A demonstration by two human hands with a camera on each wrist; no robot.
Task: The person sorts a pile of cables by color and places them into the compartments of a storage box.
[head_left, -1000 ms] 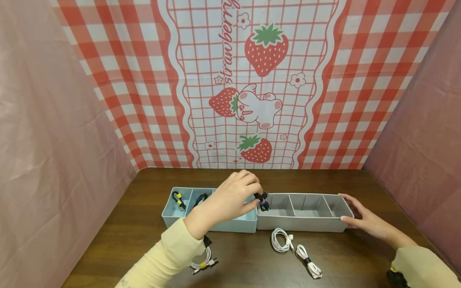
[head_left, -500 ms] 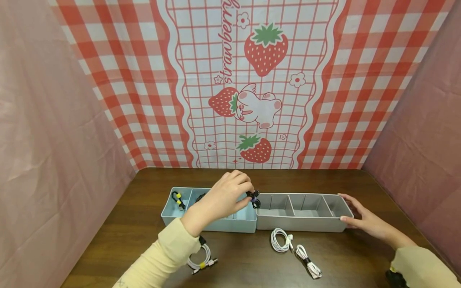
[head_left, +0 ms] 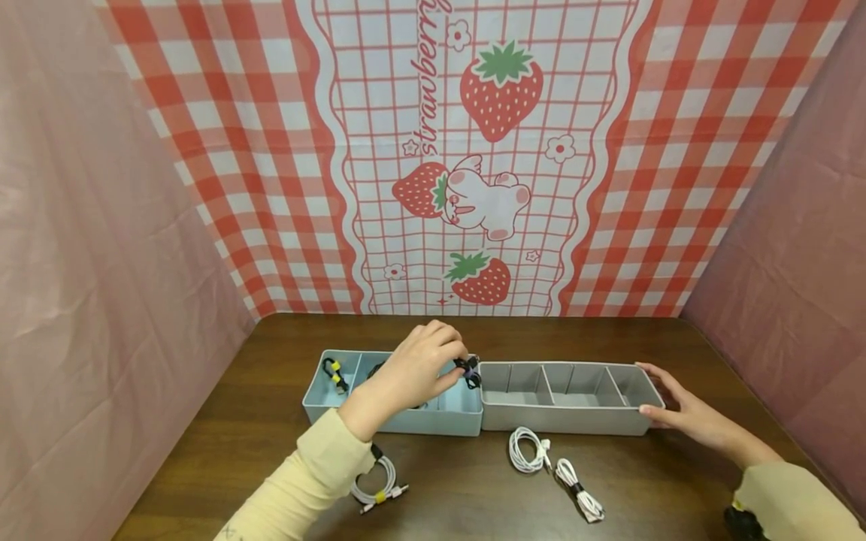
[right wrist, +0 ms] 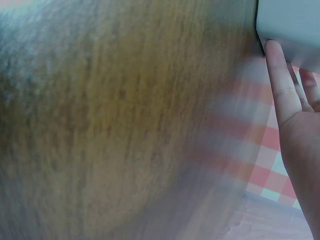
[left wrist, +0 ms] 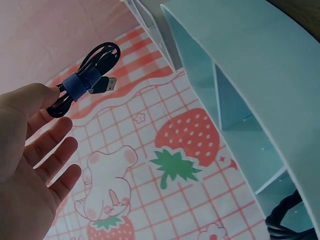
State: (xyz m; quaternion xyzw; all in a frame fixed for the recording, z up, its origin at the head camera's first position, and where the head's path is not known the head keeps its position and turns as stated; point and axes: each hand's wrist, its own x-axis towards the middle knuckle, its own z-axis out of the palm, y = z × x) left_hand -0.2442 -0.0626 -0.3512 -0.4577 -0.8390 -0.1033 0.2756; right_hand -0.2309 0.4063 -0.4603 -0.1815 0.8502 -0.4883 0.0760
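Note:
My left hand pinches a coiled black cable above the right end of the blue divided box. In the left wrist view, thumb and forefinger of the left hand hold this black cable, which has a blue strap and a USB plug; the other fingers are spread. At the right end of the grey divided box, my right hand grips the end wall, thumb in front and fingers behind. The right wrist view shows the right hand against the grey box.
A short black cable with yellow ties lies in the blue box's leftmost compartment, and another black cable beside it is partly hidden. White coiled cables lie in front of the boxes. A dark item sits by the right sleeve.
My left hand has moved left with the black cable, from over the grey box's left end to over the blue box's right end. The right hand has stayed in place.

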